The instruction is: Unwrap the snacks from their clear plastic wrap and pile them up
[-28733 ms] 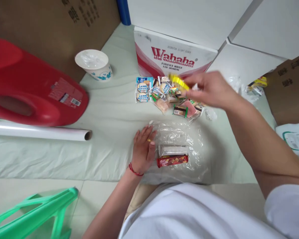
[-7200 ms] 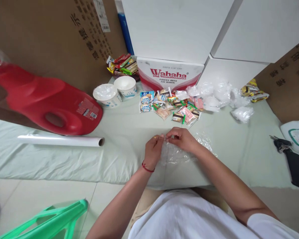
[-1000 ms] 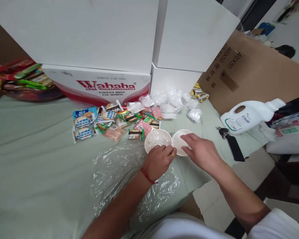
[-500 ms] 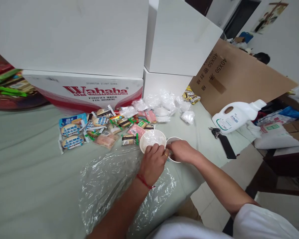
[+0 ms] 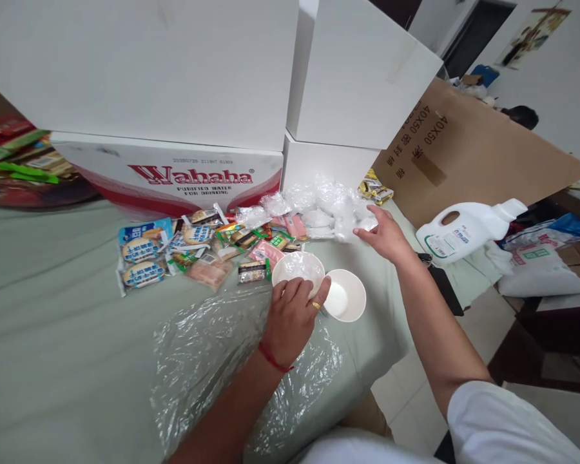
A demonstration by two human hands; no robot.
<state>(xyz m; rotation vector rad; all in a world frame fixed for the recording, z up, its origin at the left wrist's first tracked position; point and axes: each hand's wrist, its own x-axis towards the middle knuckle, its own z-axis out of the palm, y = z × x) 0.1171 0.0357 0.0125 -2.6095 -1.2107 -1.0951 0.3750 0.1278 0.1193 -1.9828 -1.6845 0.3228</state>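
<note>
Right hand (image 5: 391, 238): fingers apart, beside clear plastic bundles (image 5: 319, 218), already piled; contact unclear. Left hand (image 5: 292, 317): fingers over near rim of bowl 1 (image 5: 279, 266); grip cannot be told. Clear plastic (image 5: 300, 265) yet inside. Bowl 2 (image 5: 344, 298), alongside: bare inside.

There are two hands (image 5: 292, 316), two bowls (image 5: 348, 296) and one jug (image 5: 466, 233).

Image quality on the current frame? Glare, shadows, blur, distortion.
Head view: bright glints across the clear plastic film; head view: soft shadow on the cloth right of the right cup; head view: snack pile at left edge looks smeared, while the Wahaha box lettering reads clearly; head view: doorway leans, perhaps lens stretch or head tilt.
</note>
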